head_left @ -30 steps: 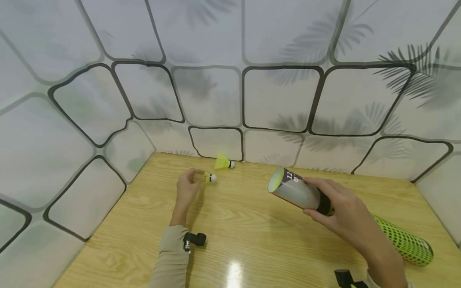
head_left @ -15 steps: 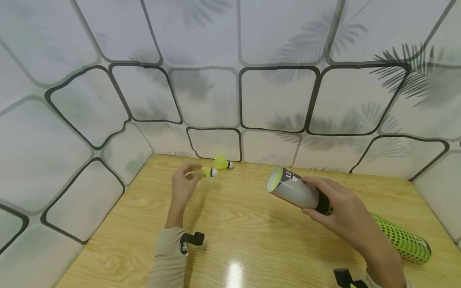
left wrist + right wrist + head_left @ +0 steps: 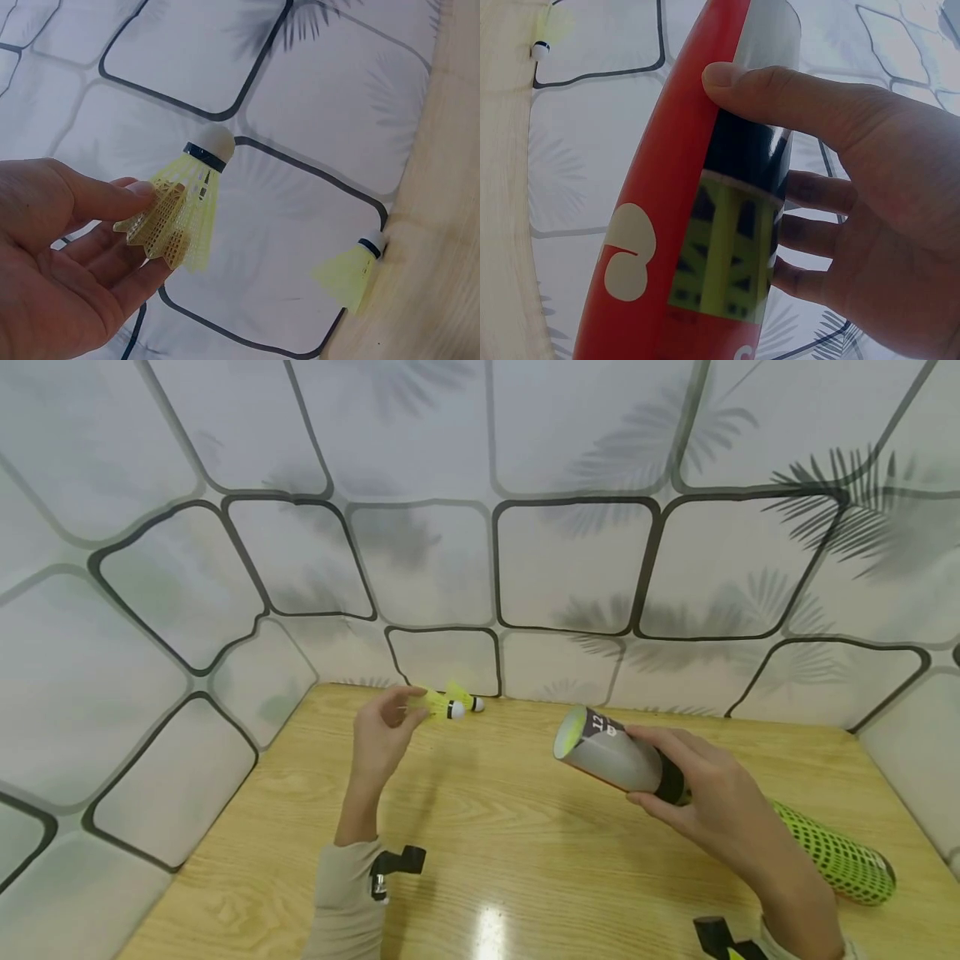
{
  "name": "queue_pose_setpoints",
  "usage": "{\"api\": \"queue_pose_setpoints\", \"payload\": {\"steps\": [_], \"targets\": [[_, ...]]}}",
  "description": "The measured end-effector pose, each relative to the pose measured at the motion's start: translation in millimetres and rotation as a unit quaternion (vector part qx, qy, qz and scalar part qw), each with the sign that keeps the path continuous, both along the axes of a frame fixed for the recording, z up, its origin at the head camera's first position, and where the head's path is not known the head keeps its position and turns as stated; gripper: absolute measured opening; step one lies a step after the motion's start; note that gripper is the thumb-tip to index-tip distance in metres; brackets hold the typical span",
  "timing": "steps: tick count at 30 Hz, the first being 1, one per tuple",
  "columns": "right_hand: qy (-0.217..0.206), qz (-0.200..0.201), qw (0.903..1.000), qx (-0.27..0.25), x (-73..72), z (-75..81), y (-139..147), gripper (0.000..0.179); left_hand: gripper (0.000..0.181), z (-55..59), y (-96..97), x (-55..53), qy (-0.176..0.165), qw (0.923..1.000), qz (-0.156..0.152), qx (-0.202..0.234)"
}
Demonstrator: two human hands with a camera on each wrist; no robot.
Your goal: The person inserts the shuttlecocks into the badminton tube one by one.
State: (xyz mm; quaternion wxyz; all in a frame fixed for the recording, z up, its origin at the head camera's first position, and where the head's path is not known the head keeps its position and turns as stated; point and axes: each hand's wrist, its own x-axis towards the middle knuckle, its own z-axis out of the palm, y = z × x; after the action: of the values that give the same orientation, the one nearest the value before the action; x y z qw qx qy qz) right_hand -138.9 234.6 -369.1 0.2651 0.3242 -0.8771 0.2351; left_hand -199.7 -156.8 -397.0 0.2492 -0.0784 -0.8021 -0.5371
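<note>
My left hand [image 3: 381,731] pinches a yellow shuttlecock [image 3: 178,210] by the rim of its skirt, above the table. Its white tip [image 3: 455,710] points right, toward the tube. Just behind it, a second yellow shuttlecock [image 3: 349,274] lies on the table against the back wall. With thumb and fingers wrapped round its middle, my right hand [image 3: 720,810] holds a long shuttlecock tube [image 3: 622,758] slantwise. The tube's left end is raised and shows a pale green inside. Its green dotted part [image 3: 836,856] stretches to the lower right. In the right wrist view a red side [image 3: 656,187] shows.
A wood-grain table [image 3: 487,835] spreads under both hands. Patterned white walls [image 3: 573,568] rise along its back, left and right edges. A camera mount [image 3: 397,864] sits on the left wrist.
My left hand has raised its shuttlecock and shifted it slightly right, and it now overlaps the one behind. The right hand and tube have hardly moved.
</note>
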Motion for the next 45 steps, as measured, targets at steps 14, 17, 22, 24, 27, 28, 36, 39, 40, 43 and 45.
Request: {"api": "queue_pose_setpoints", "payload": {"steps": [14,17,22,24,27,28,36,39,40,43,45], "targets": [[-0.005,0.005,1.0000,0.002,-0.3,1.8,-1,0.082,0.023,29.9,13.3,25.3,0.026,0.9983,-0.043,0.030],[-0.006,0.003,1.0000,0.003,-0.3,1.7,-1,0.081,0.024,34.5,16.6,29.8,0.036,0.9977,-0.048,0.030],[-0.005,0.000,1.0000,0.005,-1.2,1.0,-2,0.078,0.025,40.5,21.9,35.1,0.063,0.9953,-0.066,0.031],[-0.005,0.000,1.0000,0.004,-1.2,0.9,-2,0.078,0.025,42.7,23.6,36.9,0.076,0.9939,-0.074,0.030],[-0.005,0.004,1.0000,0.003,-0.9,0.9,-2,0.080,0.024,45.7,25.9,39.8,0.090,0.9922,-0.081,0.029],[-0.005,0.005,1.0000,0.003,-0.9,1.0,-2,0.080,0.024,46.7,26.7,40.8,0.093,0.9917,-0.084,0.029],[-0.004,0.008,1.0000,0.001,-1.2,-0.2,-3,0.081,0.024,53.1,36.7,48.7,0.101,0.9890,-0.105,0.026],[-0.005,0.007,1.0000,0.001,-1.1,-0.3,-4,0.081,0.025,53.8,40.9,50.3,0.096,0.9885,-0.115,0.018],[-0.004,0.007,1.0000,0.001,-1.1,-0.4,-4,0.081,0.025,54.1,42.3,51.2,0.094,0.9884,-0.118,0.015],[-0.004,0.007,1.0000,0.001,-0.9,-0.4,-4,0.081,0.025,53.5,46.7,52.2,0.093,0.9868,-0.132,0.010],[-0.003,0.008,1.0000,0.002,-0.9,-0.6,-5,0.082,0.025,53.6,50.0,53.3,0.094,0.9857,-0.140,0.009]]}}
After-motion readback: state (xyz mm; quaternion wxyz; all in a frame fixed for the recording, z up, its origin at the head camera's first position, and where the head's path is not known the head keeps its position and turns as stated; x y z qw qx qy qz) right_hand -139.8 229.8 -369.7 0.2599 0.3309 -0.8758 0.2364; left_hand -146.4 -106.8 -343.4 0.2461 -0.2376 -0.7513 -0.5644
